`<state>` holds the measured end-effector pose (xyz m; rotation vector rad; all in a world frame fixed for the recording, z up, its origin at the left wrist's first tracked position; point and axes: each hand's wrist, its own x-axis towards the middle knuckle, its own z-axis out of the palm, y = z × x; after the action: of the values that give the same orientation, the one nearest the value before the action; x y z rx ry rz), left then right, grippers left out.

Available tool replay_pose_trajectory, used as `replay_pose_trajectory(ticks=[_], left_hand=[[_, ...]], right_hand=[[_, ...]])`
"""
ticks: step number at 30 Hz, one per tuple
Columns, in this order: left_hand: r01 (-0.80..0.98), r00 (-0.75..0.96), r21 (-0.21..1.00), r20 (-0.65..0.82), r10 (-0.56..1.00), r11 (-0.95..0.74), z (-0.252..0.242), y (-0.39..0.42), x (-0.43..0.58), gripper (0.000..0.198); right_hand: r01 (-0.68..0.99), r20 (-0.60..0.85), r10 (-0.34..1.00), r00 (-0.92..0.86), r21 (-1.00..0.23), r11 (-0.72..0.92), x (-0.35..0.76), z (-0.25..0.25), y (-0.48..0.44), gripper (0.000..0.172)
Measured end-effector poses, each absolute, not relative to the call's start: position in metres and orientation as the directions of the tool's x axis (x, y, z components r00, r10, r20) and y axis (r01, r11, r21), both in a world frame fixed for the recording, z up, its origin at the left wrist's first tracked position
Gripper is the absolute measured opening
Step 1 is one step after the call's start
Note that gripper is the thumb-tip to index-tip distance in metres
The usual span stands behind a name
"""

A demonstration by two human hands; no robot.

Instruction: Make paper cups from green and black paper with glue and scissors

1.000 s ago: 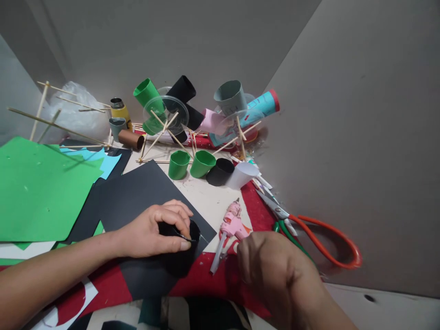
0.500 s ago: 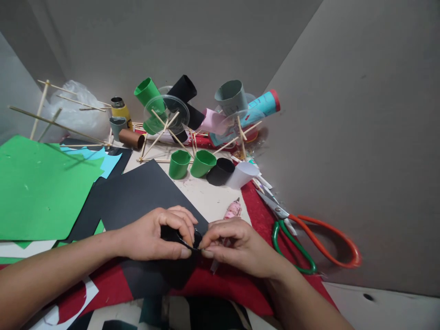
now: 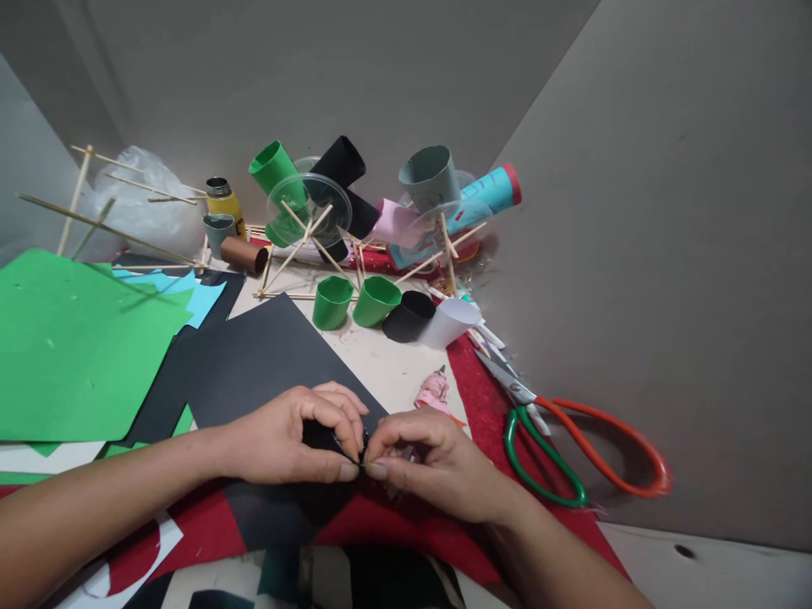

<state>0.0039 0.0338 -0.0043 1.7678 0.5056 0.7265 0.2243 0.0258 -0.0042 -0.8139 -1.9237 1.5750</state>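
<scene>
Between my two hands is a curled piece of black paper (image 3: 322, 436), mostly hidden by the fingers. My left hand (image 3: 310, 436) is closed on it, thumb below and fingers curled over the top. My right hand (image 3: 422, 452) pinches the edge of the same piece, its fingertips nearly touching those of the left. Under the hands lies a flat black sheet (image 3: 266, 364). Just behind the right hand is a pink-wrapped cone (image 3: 434, 389) with a dark tip, partly covered by the hand.
Large scissors (image 3: 526, 396) with orange and green handles lie at right. Green cups (image 3: 332, 303), a black tube (image 3: 409, 316) and a white tube (image 3: 452, 323) stand behind. Stick frames with clear discs (image 3: 309, 211) rise at the back. Green sheets (image 3: 82, 355) lie at left.
Both hands have stayed at nearly the same spot on the black paper, the fingertips drawn slightly closer together. The view has shifted very slightly.
</scene>
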Motion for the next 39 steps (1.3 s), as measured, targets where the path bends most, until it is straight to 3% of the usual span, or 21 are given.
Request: replay_pose_trajectory(ticks=[9, 15, 22, 28, 36, 39], left_hand=[[-0.003, 0.696, 0.953, 0.22, 0.684, -0.304, -0.005, 0.033, 0.006, 0.008], [0.0, 0.66, 0.95, 0.235, 0.714, -0.313, -0.005, 0.033, 0.004, 0.009], [0.027, 0.612, 0.936, 0.261, 0.747, -0.35, -0.002, 0.033, 0.001, 0.011], [0.046, 0.608, 0.917, 0.29, 0.739, -0.397, -0.004, 0.031, 0.001, 0.012], [0.124, 0.641, 0.84, 0.339, 0.689, -0.529, -0.003, 0.03, 0.001, 0.009], [0.152, 0.65, 0.811, 0.348, 0.675, -0.565, -0.002, 0.028, 0.002, 0.008]], right_hand=[[0.251, 0.279, 0.695, -0.663, -0.791, 0.557, 0.224, -0.003, 0.018, 0.015], [0.324, 0.349, 0.702, -0.621, -0.702, 0.635, 0.225, -0.003, 0.02, 0.016], [0.383, 0.342, 0.845, -0.412, -0.776, 0.501, 0.234, 0.005, 0.026, 0.013], [0.29, 0.208, 0.958, -0.198, -0.921, 0.26, 0.236, 0.004, 0.028, 0.016], [-0.087, 0.039, 0.955, -0.295, -0.996, 0.014, 0.235, 0.001, 0.033, 0.019], [-0.014, 0.014, 0.951, -0.309, -1.0, 0.01, 0.229, 0.002, 0.033, 0.019]])
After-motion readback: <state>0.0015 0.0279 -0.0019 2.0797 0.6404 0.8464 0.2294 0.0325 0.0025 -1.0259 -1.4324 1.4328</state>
